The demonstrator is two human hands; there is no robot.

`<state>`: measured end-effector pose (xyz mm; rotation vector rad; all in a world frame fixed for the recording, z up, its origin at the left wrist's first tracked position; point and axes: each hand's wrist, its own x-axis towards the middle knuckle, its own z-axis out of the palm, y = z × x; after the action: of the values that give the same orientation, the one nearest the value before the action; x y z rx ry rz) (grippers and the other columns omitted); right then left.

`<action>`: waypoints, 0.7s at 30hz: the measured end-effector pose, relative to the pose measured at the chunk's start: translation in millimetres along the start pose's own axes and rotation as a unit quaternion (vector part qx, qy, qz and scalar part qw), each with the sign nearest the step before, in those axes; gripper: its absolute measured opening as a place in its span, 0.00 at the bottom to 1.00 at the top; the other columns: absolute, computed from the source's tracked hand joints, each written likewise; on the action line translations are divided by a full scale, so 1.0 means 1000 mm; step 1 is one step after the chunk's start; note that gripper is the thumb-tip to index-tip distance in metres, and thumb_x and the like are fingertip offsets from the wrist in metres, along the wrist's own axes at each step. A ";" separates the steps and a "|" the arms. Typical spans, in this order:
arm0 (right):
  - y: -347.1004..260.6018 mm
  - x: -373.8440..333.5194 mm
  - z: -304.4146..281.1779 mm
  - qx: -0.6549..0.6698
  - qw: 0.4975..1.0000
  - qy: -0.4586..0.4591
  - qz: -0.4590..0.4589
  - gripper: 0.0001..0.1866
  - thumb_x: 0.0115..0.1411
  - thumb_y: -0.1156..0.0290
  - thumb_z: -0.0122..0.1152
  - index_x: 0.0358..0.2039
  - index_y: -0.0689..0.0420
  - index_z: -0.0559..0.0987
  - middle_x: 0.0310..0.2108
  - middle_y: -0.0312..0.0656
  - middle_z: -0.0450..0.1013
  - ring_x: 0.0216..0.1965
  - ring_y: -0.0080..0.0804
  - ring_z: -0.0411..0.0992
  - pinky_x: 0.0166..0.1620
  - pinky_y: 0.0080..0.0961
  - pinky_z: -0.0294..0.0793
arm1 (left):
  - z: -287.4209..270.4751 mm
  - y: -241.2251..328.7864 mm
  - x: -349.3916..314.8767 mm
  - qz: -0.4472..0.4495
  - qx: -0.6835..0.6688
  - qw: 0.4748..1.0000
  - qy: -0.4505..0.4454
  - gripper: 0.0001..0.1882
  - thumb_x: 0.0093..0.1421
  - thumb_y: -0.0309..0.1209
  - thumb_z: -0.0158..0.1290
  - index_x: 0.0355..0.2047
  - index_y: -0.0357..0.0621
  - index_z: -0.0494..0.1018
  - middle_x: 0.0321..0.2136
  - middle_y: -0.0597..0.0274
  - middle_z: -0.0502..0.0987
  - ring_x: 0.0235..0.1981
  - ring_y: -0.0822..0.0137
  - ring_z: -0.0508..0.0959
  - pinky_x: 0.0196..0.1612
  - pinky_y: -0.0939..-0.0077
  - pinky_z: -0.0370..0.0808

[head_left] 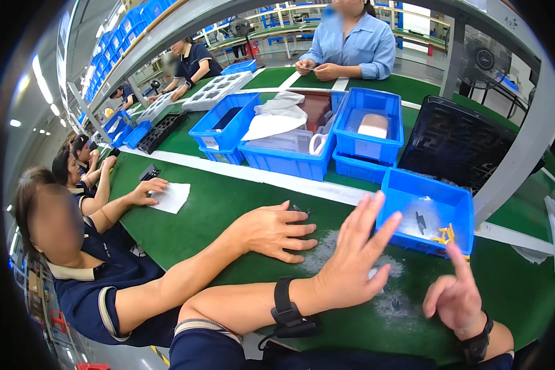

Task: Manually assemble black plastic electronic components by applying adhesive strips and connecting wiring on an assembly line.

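My left hand [350, 262] is raised over the green table [222, 191] with its fingers spread. A small whitish thing [376, 275] shows by its thumb, too unclear to name. To the right, my right hand [457, 295] has its index finger stretched up and the others partly bent, with nothing visible in it. Both wrists wear black straps. Beyond my hands stands a blue bin [459, 206] holding a clear plastic bag [427, 213] with dark pieces, and several small yellow pieces [445, 234]. My right index fingertip appears just in front of its near edge.
A co-worker's hand [271, 231] reaches in beside my left hand, near small dark parts [300, 210]; their other hand rests by white paper [171, 197]. Blue bins [287, 161] line the back. A black tray [453, 142] leans near the metal post [518, 148]. Another person stands opposite.
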<state>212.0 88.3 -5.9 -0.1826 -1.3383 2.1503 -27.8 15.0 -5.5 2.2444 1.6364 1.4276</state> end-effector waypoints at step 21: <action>0.010 0.009 -0.007 -0.252 0.886 -0.317 0.227 0.23 0.58 0.69 0.60 0.54 0.53 0.71 0.36 0.38 0.75 0.36 0.24 0.72 0.41 0.21 0.72 | 0.017 -0.018 -0.012 -0.073 -0.069 0.985 -0.138 0.40 0.50 0.25 0.54 0.62 0.42 0.50 0.63 0.45 0.46 0.63 0.44 0.52 0.62 0.58 0.55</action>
<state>203.6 95.1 -16.4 0.0205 -2.4423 2.2752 -30.2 21.3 -31.9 2.0871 1.5275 1.1013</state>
